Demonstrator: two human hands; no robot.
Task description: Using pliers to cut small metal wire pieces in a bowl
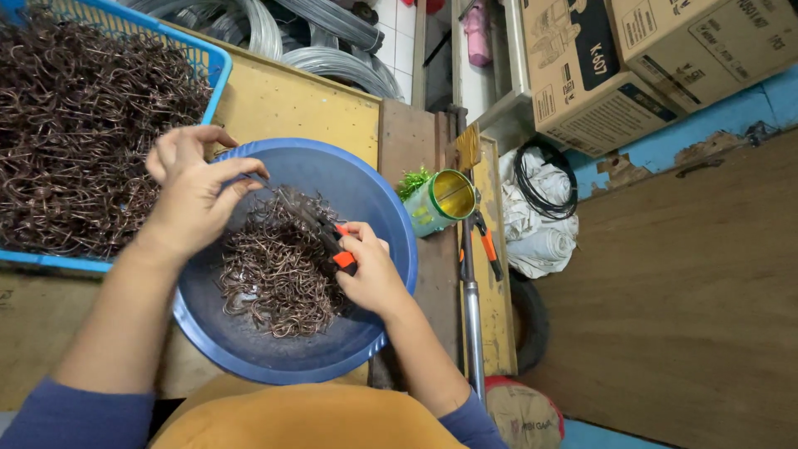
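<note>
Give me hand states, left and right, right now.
Left hand: fingers pinched on a thin wire hook above the blue bowl.
Right hand: closed around orange-handled pliers.

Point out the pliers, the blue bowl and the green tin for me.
pliers [339,249]: head view, on the orange-and-black handle.
blue bowl [366,187]: head view, on the bare inner wall.
green tin [428,212]: head view, on its side.

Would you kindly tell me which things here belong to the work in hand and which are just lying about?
In use:
left hand, pinching a wire piece
right hand, gripping the pliers
blue bowl of wire hooks
blue crate of more hooks

Lying about:
green tin
second pliers
wire coils
cardboard boxes
white cloth
black cable
</note>
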